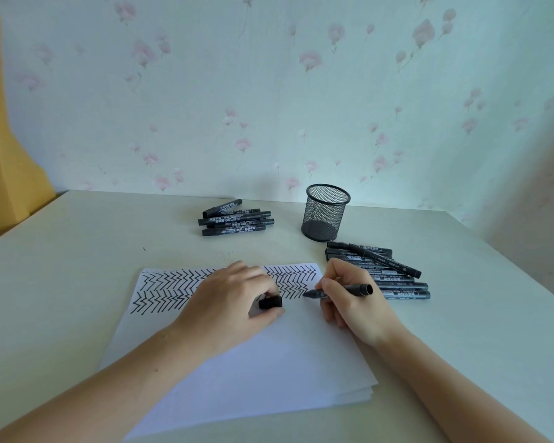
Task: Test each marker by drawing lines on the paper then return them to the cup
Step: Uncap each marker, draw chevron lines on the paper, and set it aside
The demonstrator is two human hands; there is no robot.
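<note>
A white sheet of paper (253,362) lies on the table with rows of black zigzag lines across its top. My right hand (352,302) grips an uncapped black marker (339,290), its tip on the paper at the right end of the lower zigzag row. My left hand (227,302) rests on the paper and holds the marker's black cap (271,302) in its fingers. The black mesh cup (325,212) stands upright behind the paper, with nothing visible inside it.
A pile of several black markers (235,219) lies at the back, left of the cup. A larger pile of markers (387,273) lies right of the paper, close behind my right hand. The table meets a flowered wall; an orange shape (10,155) stands at far left.
</note>
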